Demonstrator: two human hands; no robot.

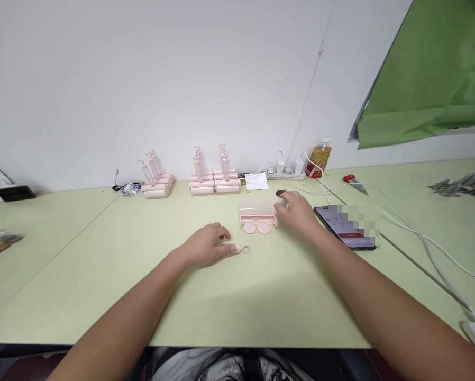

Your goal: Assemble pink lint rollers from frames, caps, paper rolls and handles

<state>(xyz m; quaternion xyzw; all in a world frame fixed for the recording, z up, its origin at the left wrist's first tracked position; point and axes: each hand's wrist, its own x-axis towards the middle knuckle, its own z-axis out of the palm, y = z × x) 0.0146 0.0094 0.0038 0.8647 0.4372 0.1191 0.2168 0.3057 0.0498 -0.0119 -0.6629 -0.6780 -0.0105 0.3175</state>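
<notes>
My left hand (206, 245) rests low over the table, fingers curved and a gap between index finger and thumb. Its thumb tip touches a small pale pink piece with a loop (244, 248); part of that piece may lie hidden under the hand. My right hand (299, 211) has its fingers around a pale roll (278, 203) with a dark brown end, mostly covered by the hand. Between the hands lies a pink roller case (258, 219) with a translucent cover (254, 208) behind it. Two pink discs (249, 228) lie in front of the case.
Pink rollers with upright handles (215, 185) stand in groups along the wall. A power strip (287, 175), a drink bottle (319, 159) and red-handled pliers (355, 183) are at the back right. A phone (346, 230) and white cables lie right of my right hand.
</notes>
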